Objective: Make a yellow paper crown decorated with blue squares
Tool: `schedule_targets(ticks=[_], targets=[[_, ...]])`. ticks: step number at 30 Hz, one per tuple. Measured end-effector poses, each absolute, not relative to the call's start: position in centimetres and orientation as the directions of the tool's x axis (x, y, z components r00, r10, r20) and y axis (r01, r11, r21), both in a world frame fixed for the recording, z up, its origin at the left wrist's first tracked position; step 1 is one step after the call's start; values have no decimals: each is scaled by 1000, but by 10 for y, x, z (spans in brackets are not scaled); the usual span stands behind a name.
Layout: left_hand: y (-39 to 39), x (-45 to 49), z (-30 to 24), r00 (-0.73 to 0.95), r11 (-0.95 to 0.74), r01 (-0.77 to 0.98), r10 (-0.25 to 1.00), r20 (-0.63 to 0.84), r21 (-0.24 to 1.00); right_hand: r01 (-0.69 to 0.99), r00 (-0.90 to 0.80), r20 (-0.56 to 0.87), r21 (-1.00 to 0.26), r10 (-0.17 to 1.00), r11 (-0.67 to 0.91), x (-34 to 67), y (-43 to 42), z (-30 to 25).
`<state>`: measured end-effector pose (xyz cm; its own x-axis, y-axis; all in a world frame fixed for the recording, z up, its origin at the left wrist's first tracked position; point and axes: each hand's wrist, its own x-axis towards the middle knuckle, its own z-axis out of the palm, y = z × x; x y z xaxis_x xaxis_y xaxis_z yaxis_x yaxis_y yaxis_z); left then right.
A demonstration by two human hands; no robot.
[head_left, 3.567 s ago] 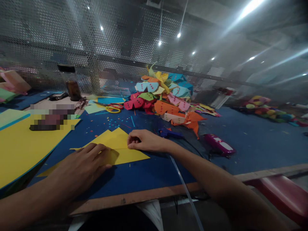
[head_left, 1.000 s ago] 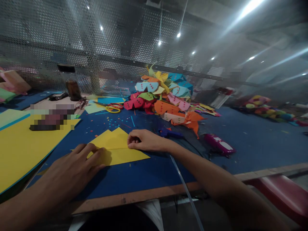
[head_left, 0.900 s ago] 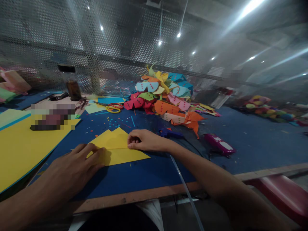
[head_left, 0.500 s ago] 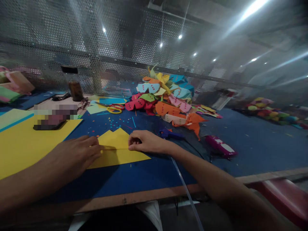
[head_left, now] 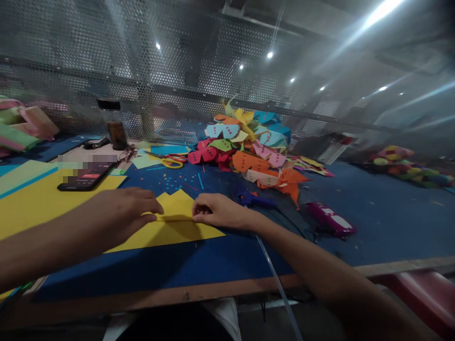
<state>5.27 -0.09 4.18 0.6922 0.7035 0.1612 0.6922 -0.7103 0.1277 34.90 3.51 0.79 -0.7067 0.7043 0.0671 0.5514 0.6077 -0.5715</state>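
left hand (head_left: 133, 209): loosely spread | right hand (head_left: 217, 211): curled, grip unclear | yellow paper (head_left: 174, 232): beneath both

From where I stand, the premises present as a paper-craft workshop. Evidence noted: blue-topped table (head_left: 387, 222), scissors (head_left: 172, 166), scattered paper scraps (head_left: 179, 180), heaped cut-paper figures (head_left: 250, 161). A perforated metal screen (head_left: 124, 71) stands behind.
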Motion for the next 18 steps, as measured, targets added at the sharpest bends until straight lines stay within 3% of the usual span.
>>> schedule_targets(ticks=[5,9,13,18], targets=[[16,63,-6,690,-719,653,695,205,238,549,-711,71,-566,700,615,349,35,5],[28,55,-13,657,-669,645,732,177,370,537,-719,74,-571,691,621,350,36,5],[41,38,-8,583,-508,691,812,18,514,541,-715,65,-578,696,610,350,35,7],[52,21,0,540,-412,759,831,-135,504,541,-716,44,-595,696,594,350,34,11]])
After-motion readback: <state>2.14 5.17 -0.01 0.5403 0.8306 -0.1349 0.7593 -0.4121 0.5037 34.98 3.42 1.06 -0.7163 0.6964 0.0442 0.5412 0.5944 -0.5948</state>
